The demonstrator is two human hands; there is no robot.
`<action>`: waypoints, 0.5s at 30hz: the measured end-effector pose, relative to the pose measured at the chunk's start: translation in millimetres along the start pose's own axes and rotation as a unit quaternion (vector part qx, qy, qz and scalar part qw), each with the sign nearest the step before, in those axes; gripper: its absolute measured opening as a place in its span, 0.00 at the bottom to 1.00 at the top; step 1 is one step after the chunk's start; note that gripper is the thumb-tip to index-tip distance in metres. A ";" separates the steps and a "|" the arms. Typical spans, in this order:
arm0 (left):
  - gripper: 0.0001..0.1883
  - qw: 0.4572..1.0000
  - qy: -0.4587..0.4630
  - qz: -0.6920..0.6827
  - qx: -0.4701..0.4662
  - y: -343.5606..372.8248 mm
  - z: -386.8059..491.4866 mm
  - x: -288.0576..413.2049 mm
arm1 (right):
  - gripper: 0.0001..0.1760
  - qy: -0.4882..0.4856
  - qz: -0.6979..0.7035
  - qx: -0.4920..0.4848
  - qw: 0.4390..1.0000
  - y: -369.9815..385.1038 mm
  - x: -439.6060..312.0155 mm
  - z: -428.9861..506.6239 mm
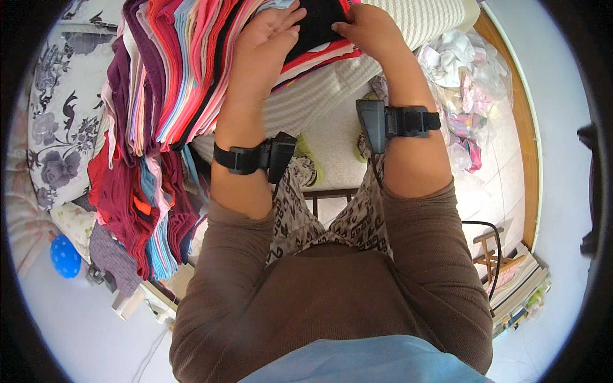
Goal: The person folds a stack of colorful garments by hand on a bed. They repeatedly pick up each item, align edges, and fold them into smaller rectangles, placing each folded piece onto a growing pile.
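My left hand (268, 43) is at the top, fingers apart, against the right side of a thick row of folded cloths (187, 62) in red, pink, purple, black and pale blue. A bit of pale blue cloth shows by its fingertips. To its right lies a flat black cloth (316, 28). My right hand (371, 28) is at this cloth's right end, thumb and curled fingers on its red edge; some fingers are hidden. Under the black cloth is a stack of red and white folded cloths (318, 60).
A cream ribbed cover (421, 19) lies beneath the stacks. More folded cloths (129, 206) hang at left beside a floral cushion (62, 115). Clear plastic bags of clothes (464, 81) sit on the floor at right. A blue balloon (65, 256) and a small wooden chair (493, 258) are lower down.
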State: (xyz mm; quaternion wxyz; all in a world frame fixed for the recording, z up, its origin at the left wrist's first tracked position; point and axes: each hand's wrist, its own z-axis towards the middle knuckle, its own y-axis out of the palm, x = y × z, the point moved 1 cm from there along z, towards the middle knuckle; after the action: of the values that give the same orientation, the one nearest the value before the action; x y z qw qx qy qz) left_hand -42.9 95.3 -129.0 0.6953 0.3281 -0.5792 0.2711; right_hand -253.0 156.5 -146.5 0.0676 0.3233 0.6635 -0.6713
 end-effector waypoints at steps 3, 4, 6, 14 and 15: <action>0.12 1.000 0.005 -0.013 -0.010 -2.3 1.0 1.1 | 0.17 0.015 0.001 -0.003 1.000 3.8 -1.0 4.0; 0.12 1.000 0.006 -0.017 -0.012 -2.9 1.1 0.9 | 0.17 0.023 0.008 -0.001 1.000 3.8 -2.3 5.1; 0.11 1.000 0.006 -0.024 -0.015 -3.5 0.9 0.6 | 0.16 0.005 0.034 0.030 0.999 0.8 -6.8 5.0; 0.14 1.000 0.000 0.004 -0.014 -1.1 0.9 3.4 | 0.06 0.123 0.385 -0.024 0.914 -19.1 -20.3 -4.0; 0.15 1.000 0.000 0.006 -0.015 -0.2 0.8 3.9 | 0.05 0.092 0.433 -0.025 0.896 -17.8 -22.2 -2.8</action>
State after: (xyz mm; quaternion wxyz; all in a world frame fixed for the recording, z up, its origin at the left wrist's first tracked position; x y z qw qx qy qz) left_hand -42.5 94.5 -125.1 0.6982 0.3139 -0.5856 0.2665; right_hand -243.9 153.6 -119.6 0.2983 0.6372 0.4776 -0.5262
